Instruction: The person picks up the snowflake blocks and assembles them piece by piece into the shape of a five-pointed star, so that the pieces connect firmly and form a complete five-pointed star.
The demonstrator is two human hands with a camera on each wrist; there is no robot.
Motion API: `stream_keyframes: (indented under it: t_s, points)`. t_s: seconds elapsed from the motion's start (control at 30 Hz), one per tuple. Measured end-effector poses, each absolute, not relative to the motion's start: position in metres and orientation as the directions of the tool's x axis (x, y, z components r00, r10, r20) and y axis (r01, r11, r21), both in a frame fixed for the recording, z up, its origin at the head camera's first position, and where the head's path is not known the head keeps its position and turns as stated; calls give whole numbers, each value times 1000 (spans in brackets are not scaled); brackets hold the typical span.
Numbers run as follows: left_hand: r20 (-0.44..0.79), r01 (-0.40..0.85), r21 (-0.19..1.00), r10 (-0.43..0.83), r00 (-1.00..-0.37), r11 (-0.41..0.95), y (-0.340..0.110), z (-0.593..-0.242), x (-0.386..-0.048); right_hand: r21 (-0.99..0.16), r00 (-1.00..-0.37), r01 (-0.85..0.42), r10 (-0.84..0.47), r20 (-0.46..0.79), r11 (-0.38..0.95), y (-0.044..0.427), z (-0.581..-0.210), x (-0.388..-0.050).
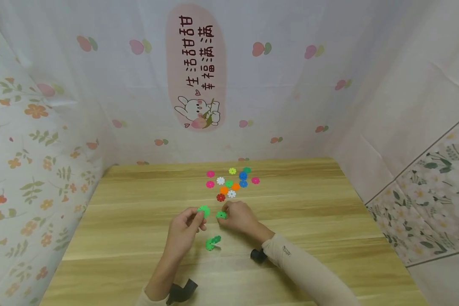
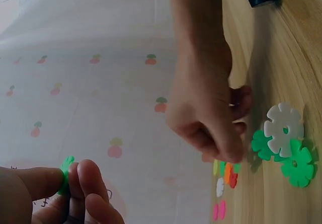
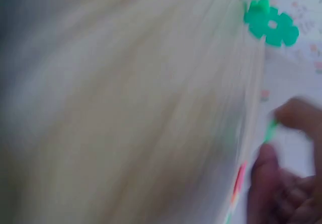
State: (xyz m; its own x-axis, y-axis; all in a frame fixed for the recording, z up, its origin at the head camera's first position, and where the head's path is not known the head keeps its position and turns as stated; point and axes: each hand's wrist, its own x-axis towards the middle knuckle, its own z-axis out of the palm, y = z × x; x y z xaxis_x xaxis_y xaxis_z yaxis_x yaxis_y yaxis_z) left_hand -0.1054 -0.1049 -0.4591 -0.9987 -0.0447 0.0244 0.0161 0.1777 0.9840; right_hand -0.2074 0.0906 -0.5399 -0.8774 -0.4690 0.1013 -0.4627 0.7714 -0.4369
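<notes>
Your right sleeve [image 1: 310,272] is closest to the head cam, over the bench [image 1: 130,250]. Left hand [image 1: 182,227]: thumb and fingers closed down to a disc's thickness, pinching a green disc [image 1: 204,210]. Right hand [image 1: 240,217]: same narrow pinch on a second green disc [image 1: 221,215], blurred in your right wrist view. Discs near each other, not touching. Green-and-white cluster [image 1: 210,244] sits on the bench between your forearms. Loose discs [image 1: 235,187] lie beyond your hands, red one [image 1: 220,197] nearest.
</notes>
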Motion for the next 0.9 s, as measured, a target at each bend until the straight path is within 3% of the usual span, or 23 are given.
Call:
stream_keyframes:
  t_s: [0.2, 0.4, 0.7, 0.9]
  points:
    - [36, 29, 989, -46, -998, 143, -101, -462, -106, -522, -868, -483, -465, 177, 703, 106, -520, -197]
    - [73, 67, 984, -29, -997, 167, -96, -463, -107, -639, -834, -539, -454, 313, 549, 115, -478, -176]
    - [174, 175, 969, 22, -985, 173, -89, -463, -110, -599, -727, -673, -536, 429, 433, 122, -442, -164]
    - [191, 193, 964, 29, -981, 184, -86, -463, -111, -581, -700, -699, -566, 436, 416, 124, -436, -160]
